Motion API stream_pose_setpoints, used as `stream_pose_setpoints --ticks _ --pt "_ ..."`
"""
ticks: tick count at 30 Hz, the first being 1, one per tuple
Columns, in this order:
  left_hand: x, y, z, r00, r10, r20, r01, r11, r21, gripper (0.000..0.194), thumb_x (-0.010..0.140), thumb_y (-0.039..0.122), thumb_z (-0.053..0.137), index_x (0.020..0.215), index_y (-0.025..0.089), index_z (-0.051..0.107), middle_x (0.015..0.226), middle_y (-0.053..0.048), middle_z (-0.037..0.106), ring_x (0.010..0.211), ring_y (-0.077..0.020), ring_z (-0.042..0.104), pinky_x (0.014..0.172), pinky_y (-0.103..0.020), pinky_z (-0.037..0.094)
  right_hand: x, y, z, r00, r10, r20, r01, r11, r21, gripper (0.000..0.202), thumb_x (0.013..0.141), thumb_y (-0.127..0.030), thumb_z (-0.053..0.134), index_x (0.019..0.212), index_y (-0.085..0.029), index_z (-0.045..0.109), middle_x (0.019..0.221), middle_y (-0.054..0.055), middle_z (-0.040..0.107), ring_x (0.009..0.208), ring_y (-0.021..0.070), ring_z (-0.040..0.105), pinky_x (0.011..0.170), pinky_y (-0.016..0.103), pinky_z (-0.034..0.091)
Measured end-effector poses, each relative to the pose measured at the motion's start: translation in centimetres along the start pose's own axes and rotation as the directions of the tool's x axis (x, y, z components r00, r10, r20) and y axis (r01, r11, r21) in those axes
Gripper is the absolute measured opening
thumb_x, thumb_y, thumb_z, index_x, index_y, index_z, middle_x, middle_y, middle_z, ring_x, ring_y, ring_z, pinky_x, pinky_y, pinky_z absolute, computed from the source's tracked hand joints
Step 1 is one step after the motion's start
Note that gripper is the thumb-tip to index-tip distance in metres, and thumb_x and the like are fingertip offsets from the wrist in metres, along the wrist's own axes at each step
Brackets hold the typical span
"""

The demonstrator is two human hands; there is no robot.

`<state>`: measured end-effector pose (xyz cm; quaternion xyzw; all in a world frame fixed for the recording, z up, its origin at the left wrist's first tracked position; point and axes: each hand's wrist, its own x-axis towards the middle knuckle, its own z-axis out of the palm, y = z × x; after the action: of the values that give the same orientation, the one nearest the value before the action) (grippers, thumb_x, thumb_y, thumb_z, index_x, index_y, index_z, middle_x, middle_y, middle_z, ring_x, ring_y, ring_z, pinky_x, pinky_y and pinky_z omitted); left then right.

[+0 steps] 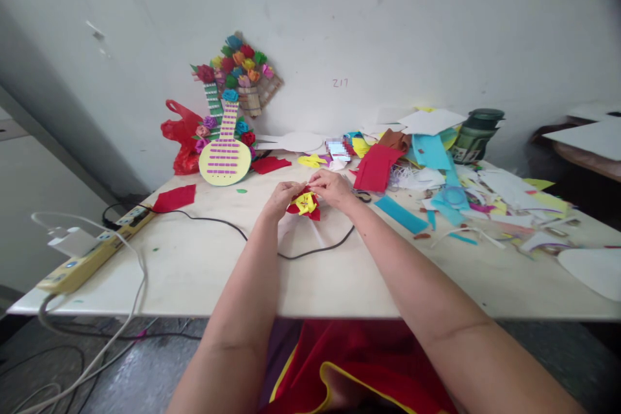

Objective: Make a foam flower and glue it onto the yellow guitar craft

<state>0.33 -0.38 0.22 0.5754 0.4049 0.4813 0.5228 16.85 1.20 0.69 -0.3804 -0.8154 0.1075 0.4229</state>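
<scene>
Red cloth (363,369) with yellow trim lies nearest, below the table's front edge, between the forearms. Flower (306,204), red outside and yellow inside, sits mid-table, held at its far rim. Left hand (284,199): thumb and fingers pinched on the rim. Right hand (332,189): likewise pinched, fingertips close to the left ones.

Clearance: black cable (317,250) loops just on the near side of the flower, passing behind the left forearm. Widest stretch of visible surface runs from the left forearm to the power strip (92,257) at the left edge; another lies between cable and front edge. To the right, blue strip (400,215) is near the right forearm, with paper scraps (514,200) beyond.

Surface: pale table (194,272), faintly smudged. Paper guitar (224,162) stands at far left; green bottle (478,136) upright at far right. Room: pale wall (339,26) marked "217"; grey floor (155,362).
</scene>
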Motion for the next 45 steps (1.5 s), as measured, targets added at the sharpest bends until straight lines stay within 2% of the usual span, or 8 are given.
stream_pose_setpoints --ticks 6,11,20,24,32,39,45 --pt "0.2 -0.2 -0.3 1.000 0.020 0.015 -0.020 0.999 0.049 0.034 0.061 0.043 0.069 0.053 0.014 0.054 0.043 0.003 0.041 0.040 -0.0053 0.033 0.041 -0.022 0.021 -0.1 0.0 0.4 0.998 0.059 -0.021 -0.058 0.997 0.046 0.012 0.070 -0.018 0.059 0.070 -0.021 0.071 0.086 0.001 0.066 0.075 0.0128 0.059 0.065 0.023 0.044" --pt "0.1 0.1 -0.3 0.998 0.042 0.037 -0.044 0.997 0.066 0.031 0.063 0.040 0.067 0.055 0.013 0.055 0.044 0.003 0.042 0.041 -0.0052 0.033 0.042 -0.022 0.020 0.0 0.3 0.7 0.997 0.073 -0.015 -0.071 0.993 0.092 0.010 0.068 -0.018 0.060 0.069 -0.019 0.070 0.085 0.002 0.065 0.075 0.0130 0.059 0.064 0.023 0.044" --pt "0.0 0.0 -0.5 0.998 0.044 0.050 -0.047 0.997 0.058 0.027 0.063 0.038 0.067 0.061 0.012 0.060 0.050 0.000 0.053 0.045 -0.0079 0.044 0.046 -0.022 0.029 0.1 0.4 0.3 0.999 -0.034 0.034 0.027 0.985 0.172 0.018 0.075 -0.017 0.053 0.064 -0.015 0.068 0.080 0.004 0.062 0.072 0.0112 0.056 0.067 0.022 0.044" --pt "0.2 -0.1 -0.6 0.998 0.034 0.052 -0.035 0.999 0.006 0.027 0.060 0.037 0.070 0.067 0.012 0.063 0.056 -0.002 0.060 0.051 -0.0106 0.052 0.050 -0.022 0.036 0.2 0.8 0.3 0.998 -0.039 0.053 0.029 0.985 0.168 0.017 0.074 -0.017 0.054 0.070 -0.015 0.070 0.080 0.005 0.063 0.074 0.0120 0.057 0.069 0.022 0.044" --pt "0.3 -0.2 -0.6 0.997 0.025 0.078 -0.021 0.998 -0.053 0.029 0.054 0.033 0.074 0.070 0.011 0.065 0.061 -0.004 0.064 0.055 -0.0134 0.058 0.056 -0.024 0.042 0.0 0.8 -0.6 0.968 0.090 0.234 -0.114 0.989 0.095 0.027 0.078 -0.023 0.052 0.097 -0.016 0.070 0.076 0.003 0.069 0.070 0.0140 0.061 0.066 0.023 0.044" --pt "0.1 0.2 -0.4 0.998 -0.014 0.068 0.020 0.995 -0.097 0.027 0.056 0.033 0.073 0.068 0.011 0.066 0.059 -0.004 0.063 0.054 -0.0115 0.055 0.054 -0.023 0.039 0.0 -0.1 -1.1 0.988 0.014 0.157 0.012 0.986 -0.166 0.024 0.080 -0.022 0.053 0.097 -0.020 0.070 0.087 0.005 0.070 0.078 0.0162 0.061 0.065 0.023 0.041" --pt "0.0 0.4 -0.3 0.997 -0.070 0.043 0.073 0.995 -0.063 0.032 0.059 0.042 0.071 0.062 0.011 0.063 0.055 -0.004 0.059 0.048 -0.0098 0.049 0.047 -0.023 0.032 -0.1 -0.5 -1.1 0.990 -0.008 0.139 0.042 0.969 -0.243 0.024 0.081 -0.022 0.052 0.097 -0.022 0.070 0.087 0.004 0.069 0.077 0.0151 0.060 0.063 0.023 0.039"
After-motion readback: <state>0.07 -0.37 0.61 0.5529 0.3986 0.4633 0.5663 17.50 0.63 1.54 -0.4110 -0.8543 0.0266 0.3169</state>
